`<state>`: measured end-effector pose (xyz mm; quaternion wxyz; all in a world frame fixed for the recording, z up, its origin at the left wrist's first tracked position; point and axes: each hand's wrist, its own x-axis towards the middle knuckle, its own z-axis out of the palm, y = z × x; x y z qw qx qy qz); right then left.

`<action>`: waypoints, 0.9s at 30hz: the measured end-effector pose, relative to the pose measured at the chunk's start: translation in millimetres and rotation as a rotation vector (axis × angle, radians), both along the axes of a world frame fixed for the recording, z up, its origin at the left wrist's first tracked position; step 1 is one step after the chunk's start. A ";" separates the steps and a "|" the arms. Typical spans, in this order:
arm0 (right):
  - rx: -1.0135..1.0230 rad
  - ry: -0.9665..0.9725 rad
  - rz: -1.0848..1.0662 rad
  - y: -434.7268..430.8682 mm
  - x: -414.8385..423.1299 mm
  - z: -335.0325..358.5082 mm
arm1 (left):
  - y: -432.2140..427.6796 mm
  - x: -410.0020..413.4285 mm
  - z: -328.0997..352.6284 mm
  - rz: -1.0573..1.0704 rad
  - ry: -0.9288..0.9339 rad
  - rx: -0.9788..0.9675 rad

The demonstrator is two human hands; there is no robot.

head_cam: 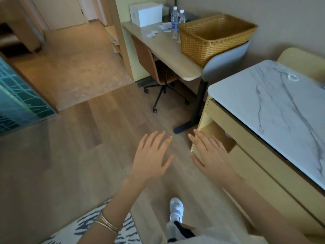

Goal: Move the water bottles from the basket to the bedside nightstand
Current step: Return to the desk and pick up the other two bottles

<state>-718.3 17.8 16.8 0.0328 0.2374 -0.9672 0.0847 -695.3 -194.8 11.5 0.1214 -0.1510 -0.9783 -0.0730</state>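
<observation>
Looking down from the head view: left hand (151, 155) and right hand (212, 155) side by side above the wooden floor (88, 138), palms down, fingers (159, 140) straight and spread apart, gripping nothing. Well apart from those fingers, far ahead: two water bottles (174, 22) upright on the worktop (167, 50), just beside the left corner of the wicker basket (211, 41), one partly hidden by its rim. White box (146, 14) behind them. Marble-topped nightstand (281, 111) near the right hand

Desk (167, 51) w/ white box (146, 14) at rear; brown swivel chair (145, 56) tucked under; striped rug (82, 228) btm left; wood floor (88, 138).
</observation>
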 end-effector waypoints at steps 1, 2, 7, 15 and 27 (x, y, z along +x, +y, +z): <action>0.017 0.005 -0.008 -2.9 -23.0 2.6 | -4.5 -23.9 3.4 -0.005 0.011 -0.001; 0.028 0.010 -0.016 -5.6 -45.8 5.6 | -8.7 -46.6 6.6 -0.007 0.024 0.000; 0.007 0.012 -0.034 -22.8 -140.6 19.1 | -24.4 -137.7 13.1 -0.006 0.021 -0.016; 0.021 0.003 -0.073 -49.8 -233.7 -4.3 | -52.6 -252.6 -13.8 -0.071 0.018 -0.030; 0.034 -0.003 -0.232 -135.6 -432.6 14.9 | -141.0 -488.4 10.1 -0.252 0.028 -0.061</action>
